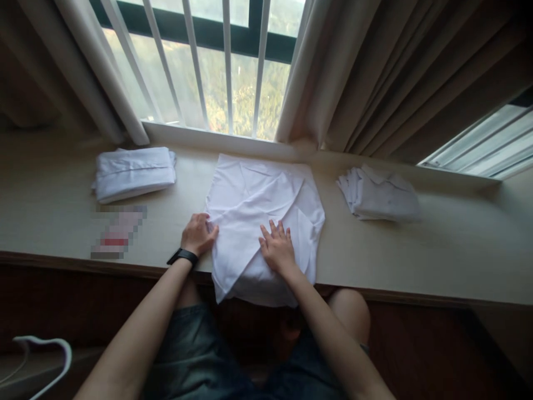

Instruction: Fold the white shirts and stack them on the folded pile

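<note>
A partly folded white shirt (254, 216) lies in front of me on the pale ledge (175, 239), its panels crossed over one another. Its near end hangs over the front edge. At the shirt's left edge is my left hand (199, 233), wearing a black wristband; its fingers are closed on the cloth, with the thumb on the near side and part of the grip hidden. Flat on the lower right of the shirt rests my right hand (277, 246), fingers spread and holding nothing.
A folded white cloth bundle (135, 175) lies at left, above a blurred-out item (119, 230). Another folded white garment (378, 191) sits at right. Behind the ledge are a barred window (229, 66) and curtains (375, 72). A white hanger (62, 355) shows at lower left.
</note>
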`<state>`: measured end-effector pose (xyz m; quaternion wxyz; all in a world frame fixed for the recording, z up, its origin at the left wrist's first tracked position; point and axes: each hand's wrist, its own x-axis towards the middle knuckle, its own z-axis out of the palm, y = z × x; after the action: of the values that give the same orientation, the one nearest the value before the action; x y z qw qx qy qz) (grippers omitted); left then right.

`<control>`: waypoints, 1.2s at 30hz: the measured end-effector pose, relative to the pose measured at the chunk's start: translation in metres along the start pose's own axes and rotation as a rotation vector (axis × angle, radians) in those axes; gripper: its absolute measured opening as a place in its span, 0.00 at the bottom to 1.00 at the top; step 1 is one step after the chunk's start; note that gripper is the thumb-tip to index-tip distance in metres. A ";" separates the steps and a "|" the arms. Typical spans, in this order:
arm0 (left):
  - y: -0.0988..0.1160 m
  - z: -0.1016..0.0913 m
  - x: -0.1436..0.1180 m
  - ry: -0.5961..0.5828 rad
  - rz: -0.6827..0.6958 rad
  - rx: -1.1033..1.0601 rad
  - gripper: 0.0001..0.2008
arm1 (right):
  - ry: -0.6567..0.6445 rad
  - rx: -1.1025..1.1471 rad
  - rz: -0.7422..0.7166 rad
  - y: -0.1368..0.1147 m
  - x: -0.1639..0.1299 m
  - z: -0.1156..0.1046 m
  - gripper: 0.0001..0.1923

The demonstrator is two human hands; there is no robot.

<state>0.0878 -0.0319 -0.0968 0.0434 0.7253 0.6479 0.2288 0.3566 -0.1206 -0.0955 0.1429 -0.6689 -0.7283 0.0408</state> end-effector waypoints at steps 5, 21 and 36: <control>0.018 -0.011 -0.022 0.102 0.076 -0.043 0.23 | -0.044 -0.008 -0.070 0.000 -0.034 -0.007 0.27; 0.075 -0.008 -0.121 -0.187 0.454 0.174 0.26 | -0.022 -0.041 0.050 0.050 -0.072 -0.013 0.27; 0.115 0.022 -0.098 -0.243 0.417 0.140 0.28 | 0.079 -0.071 0.272 0.094 -0.049 -0.013 0.31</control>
<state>0.1970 -0.1390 -0.1022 0.0226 0.8668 0.4884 0.0984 0.4536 -0.1613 -0.1139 0.1410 -0.7671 -0.6258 0.0078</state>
